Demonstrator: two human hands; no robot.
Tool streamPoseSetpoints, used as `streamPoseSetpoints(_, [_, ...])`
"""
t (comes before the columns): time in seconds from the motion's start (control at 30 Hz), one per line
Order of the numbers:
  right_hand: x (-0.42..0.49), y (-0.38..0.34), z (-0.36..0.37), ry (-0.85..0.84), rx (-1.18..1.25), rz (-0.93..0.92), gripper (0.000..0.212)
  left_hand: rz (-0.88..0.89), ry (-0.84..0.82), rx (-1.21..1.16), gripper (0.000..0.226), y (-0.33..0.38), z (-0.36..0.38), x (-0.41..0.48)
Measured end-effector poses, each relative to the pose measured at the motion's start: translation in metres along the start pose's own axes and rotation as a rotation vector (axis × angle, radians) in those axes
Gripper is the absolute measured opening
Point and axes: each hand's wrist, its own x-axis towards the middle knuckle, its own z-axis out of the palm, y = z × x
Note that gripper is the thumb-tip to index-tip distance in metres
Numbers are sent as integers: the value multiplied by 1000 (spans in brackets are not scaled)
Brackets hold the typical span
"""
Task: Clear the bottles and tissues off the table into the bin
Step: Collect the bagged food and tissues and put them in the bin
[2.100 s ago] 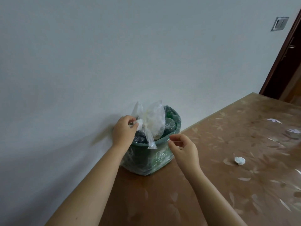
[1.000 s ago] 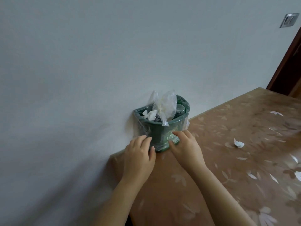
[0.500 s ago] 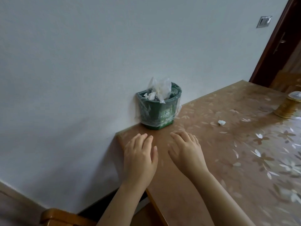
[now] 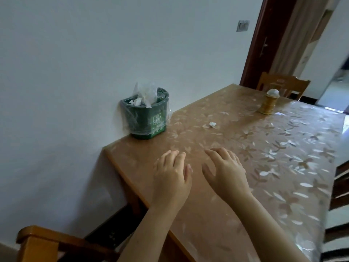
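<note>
A small green bin lined with a clear plastic bag stands on the table against the wall. Crumpled tissue and plastic poke out of its top. One crumpled white tissue lies on the table to the right of the bin. My left hand and my right hand hover flat over the table's near left part, fingers spread, holding nothing. Both are well short of the bin.
A tan ribbed container with a pale domed lid stands far right on the table. A wooden chair sits at the far end, another chair at the lower left. The table's left edge meets the white wall.
My hands left the bin and drew back toward me over the table. The view pulled away and swung right, so the far container, chair and doorway came into sight.
</note>
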Motion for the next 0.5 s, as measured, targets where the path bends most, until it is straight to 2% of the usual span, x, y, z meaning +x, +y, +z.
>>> streamPoseSetpoints(0.3, [-35, 72, -52, -4, -71, 96, 33, 12, -106, -53, 44, 68, 40, -11])
streamPoseSetpoints(0.5, [-44, 129, -85, 2, -81, 116, 34, -3, -119, -76, 44, 130, 73, -7])
